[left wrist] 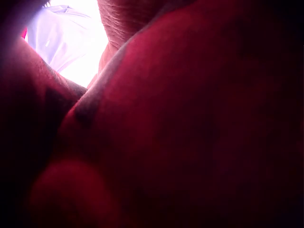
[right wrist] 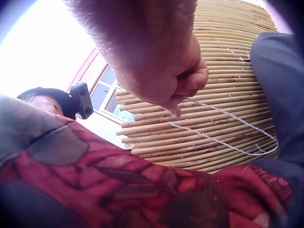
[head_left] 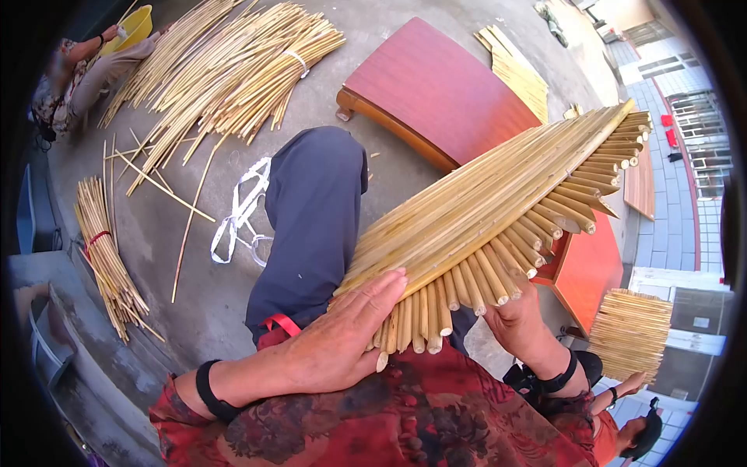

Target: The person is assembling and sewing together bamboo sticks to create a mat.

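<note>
A mat of pale reed sticks [head_left: 467, 194] lies slanted over my lap, its cut stick ends fanning toward me. My left hand [head_left: 334, 335] rests on the near corner of the mat, fingers straight along its upper face. Under the stick ends on the right is my right hand [head_left: 517, 319], partly hidden by the mat. In the right wrist view its fingers are curled and pinch a thin white string [right wrist: 277, 142], which loops across the underside of the mat among small stitches. The left wrist view is mostly dark, filled by skin and red cloth.
Loose reeds [head_left: 226, 70] and a tied bundle [head_left: 109, 257] lie on the floor at left, near white cord [head_left: 241, 210]. A red-brown wooden table [head_left: 436, 86] stands ahead. Another person [head_left: 630, 428] is at lower right near a second mat [head_left: 630, 331]; one more sits at upper left.
</note>
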`<action>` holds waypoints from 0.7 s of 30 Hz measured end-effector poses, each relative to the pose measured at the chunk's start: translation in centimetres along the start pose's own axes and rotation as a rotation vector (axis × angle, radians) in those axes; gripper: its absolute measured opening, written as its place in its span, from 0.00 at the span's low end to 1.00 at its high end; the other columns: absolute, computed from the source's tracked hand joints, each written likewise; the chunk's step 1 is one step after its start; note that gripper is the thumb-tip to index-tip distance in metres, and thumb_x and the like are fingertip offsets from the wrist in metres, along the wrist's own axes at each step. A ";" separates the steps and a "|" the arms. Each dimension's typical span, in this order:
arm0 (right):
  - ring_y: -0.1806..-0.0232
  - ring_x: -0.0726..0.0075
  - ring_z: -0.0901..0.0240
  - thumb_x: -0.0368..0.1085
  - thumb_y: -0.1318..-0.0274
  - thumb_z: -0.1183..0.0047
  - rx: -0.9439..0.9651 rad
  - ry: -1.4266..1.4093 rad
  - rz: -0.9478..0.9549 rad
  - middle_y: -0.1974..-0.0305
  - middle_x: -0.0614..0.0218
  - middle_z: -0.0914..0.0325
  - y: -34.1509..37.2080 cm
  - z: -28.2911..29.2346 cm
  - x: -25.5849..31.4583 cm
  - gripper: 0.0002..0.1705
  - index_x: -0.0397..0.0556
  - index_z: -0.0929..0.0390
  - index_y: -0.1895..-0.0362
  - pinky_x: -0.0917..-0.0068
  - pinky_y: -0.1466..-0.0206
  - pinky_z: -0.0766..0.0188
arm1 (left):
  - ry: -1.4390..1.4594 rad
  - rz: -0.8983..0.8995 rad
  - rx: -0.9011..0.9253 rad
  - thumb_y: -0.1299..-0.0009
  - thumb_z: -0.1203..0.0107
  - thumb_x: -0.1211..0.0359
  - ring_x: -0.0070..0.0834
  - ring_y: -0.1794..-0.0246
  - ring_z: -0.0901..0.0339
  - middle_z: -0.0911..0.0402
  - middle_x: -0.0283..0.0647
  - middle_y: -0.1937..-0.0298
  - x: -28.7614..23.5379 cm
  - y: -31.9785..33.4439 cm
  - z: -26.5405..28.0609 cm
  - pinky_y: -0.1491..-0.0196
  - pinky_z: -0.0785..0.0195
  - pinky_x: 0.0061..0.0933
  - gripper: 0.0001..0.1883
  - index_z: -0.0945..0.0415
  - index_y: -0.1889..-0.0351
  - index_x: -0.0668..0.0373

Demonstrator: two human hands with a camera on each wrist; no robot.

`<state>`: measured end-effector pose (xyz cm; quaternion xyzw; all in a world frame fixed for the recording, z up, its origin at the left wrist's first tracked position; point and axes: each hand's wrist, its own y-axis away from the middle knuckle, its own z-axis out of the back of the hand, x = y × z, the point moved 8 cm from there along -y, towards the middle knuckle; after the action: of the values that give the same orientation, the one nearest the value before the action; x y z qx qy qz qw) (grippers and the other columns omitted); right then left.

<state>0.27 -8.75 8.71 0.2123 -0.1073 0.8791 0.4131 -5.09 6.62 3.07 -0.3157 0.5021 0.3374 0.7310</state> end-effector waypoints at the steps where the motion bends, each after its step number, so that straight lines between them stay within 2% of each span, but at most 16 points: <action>1: 0.78 0.49 0.31 0.28 0.57 0.43 0.009 0.070 0.004 0.78 0.57 0.29 -0.1 0.0 0.1 0.09 0.46 0.25 0.68 0.63 0.76 0.34 | -0.004 -0.009 -0.004 0.47 0.51 0.77 0.49 0.32 0.55 0.54 0.57 0.34 0.0 0.0 0.1 0.34 0.58 0.42 0.41 0.60 0.35 0.68; 3: 0.77 0.48 0.30 0.28 0.58 0.43 0.014 0.140 0.012 0.76 0.57 0.28 -0.5 0.2 0.4 0.10 0.46 0.25 0.66 0.62 0.76 0.33 | -0.013 -0.019 -0.010 0.47 0.51 0.77 0.49 0.32 0.54 0.54 0.57 0.34 0.0 0.0 0.3 0.34 0.58 0.42 0.41 0.60 0.35 0.68; 5: 0.77 0.48 0.30 0.27 0.59 0.42 0.018 0.035 0.034 0.73 0.57 0.29 -1.0 0.4 1.0 0.13 0.46 0.25 0.64 0.62 0.76 0.33 | -0.018 0.001 -0.004 0.47 0.47 0.78 0.49 0.32 0.54 0.53 0.58 0.34 0.0 0.0 0.5 0.33 0.57 0.39 0.43 0.60 0.34 0.68; 9: 0.77 0.50 0.31 0.26 0.61 0.42 -0.026 -0.031 0.144 0.74 0.58 0.30 -1.3 0.8 1.5 0.15 0.46 0.25 0.63 0.63 0.77 0.33 | -0.012 0.020 -0.002 0.48 0.47 0.78 0.49 0.32 0.54 0.53 0.57 0.34 0.1 -0.1 0.6 0.33 0.58 0.38 0.43 0.59 0.35 0.68; 11: 0.77 0.52 0.30 0.26 0.61 0.43 0.060 0.094 0.105 0.73 0.58 0.29 -1.0 0.6 0.9 0.16 0.47 0.25 0.62 0.64 0.77 0.33 | -0.028 0.014 -0.003 0.48 0.47 0.79 0.48 0.32 0.55 0.53 0.57 0.34 0.0 -0.1 0.4 0.33 0.58 0.38 0.43 0.60 0.35 0.68; 21: 0.75 0.55 0.28 0.25 0.63 0.45 0.100 0.197 0.175 0.71 0.58 0.28 -1.6 1.4 2.3 0.18 0.47 0.24 0.61 0.65 0.77 0.31 | -0.053 0.061 -0.010 0.49 0.49 0.80 0.47 0.31 0.56 0.54 0.57 0.34 0.1 -0.2 0.3 0.32 0.59 0.37 0.44 0.61 0.35 0.69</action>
<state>0.59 -6.68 11.04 0.1351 -0.0404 0.9326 0.3322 -4.77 6.80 3.08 -0.2946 0.4903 0.3705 0.7318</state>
